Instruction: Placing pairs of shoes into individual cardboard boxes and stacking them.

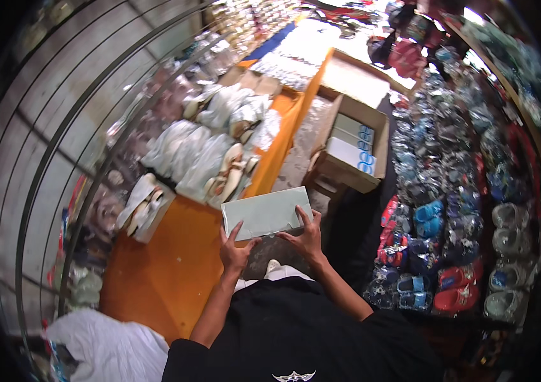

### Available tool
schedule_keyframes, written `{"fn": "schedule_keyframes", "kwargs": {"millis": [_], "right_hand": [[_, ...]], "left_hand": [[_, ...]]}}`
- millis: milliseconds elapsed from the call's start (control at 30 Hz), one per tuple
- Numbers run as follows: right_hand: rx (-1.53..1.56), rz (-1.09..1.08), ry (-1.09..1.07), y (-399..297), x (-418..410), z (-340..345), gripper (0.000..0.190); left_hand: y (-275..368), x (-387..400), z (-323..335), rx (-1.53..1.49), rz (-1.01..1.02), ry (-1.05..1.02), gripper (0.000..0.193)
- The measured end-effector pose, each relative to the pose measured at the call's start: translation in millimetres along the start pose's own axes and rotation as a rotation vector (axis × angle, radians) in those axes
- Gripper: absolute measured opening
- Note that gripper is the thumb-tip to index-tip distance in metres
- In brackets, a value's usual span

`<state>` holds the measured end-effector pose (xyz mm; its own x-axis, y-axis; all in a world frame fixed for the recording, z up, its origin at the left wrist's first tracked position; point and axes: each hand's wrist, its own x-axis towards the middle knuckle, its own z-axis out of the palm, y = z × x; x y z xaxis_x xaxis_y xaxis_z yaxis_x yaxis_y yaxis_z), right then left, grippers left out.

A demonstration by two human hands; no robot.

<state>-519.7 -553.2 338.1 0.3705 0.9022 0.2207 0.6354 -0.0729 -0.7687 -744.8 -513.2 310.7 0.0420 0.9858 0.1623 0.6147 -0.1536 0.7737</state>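
Note:
A closed pale cardboard shoebox (265,212) is held level in front of my body, above the floor. My left hand (235,250) grips its near left corner, thumb on the near side. At the right end my right hand (307,234) holds it, with fingers over the lid and the thumb along the near edge. What the box contains is hidden. Beyond it, an open cardboard carton (380,143) holds several white boxes (347,153) with blue markings.
On the left, an orange-covered table (170,267) bears sandals (227,174) in boxes with white tissue paper (179,148). Rows of plastic-wrapped clogs (456,286) fill the right-hand display. A metal grille (50,143) stands at far left, with a white cloth (108,341) near me.

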Motion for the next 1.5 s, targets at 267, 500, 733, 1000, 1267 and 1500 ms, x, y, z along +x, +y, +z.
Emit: {"fn": "schedule_keyframes", "kwargs": {"millis": [267, 500, 733, 1000, 1267, 1500], "right_hand": [[-0.250, 0.155, 0.206, 74.3, -8.3, -52.6, 0.094], [-0.310, 0.285, 0.289, 103.3, -4.5, -76.2, 0.089], [-0.321, 0.379, 0.332, 140.3, 49.3, -84.4, 0.075], [-0.257, 0.405, 0.354, 186.0, 177.1, -106.2, 0.070], [-0.181, 0.514, 0.308, 232.4, 274.1, -139.6, 0.062], [-0.074, 0.590, 0.315, 286.4, 300.2, -159.6, 0.062]], "left_hand": [[59.6, 30.1, 78.7, -0.053, 0.154, -0.266, 0.069], [78.7, 59.6, 135.4, -0.059, 0.313, -0.405, 0.065], [101.9, 118.4, 196.1, -0.078, 0.275, -0.547, 0.066], [136.2, 243.5, 279.1, -0.107, 0.305, -0.584, 0.061], [176.7, 345.7, 354.6, -0.091, 0.371, -0.688, 0.057], [206.5, 372.9, 416.4, -0.023, 0.352, -0.789, 0.056]]}}
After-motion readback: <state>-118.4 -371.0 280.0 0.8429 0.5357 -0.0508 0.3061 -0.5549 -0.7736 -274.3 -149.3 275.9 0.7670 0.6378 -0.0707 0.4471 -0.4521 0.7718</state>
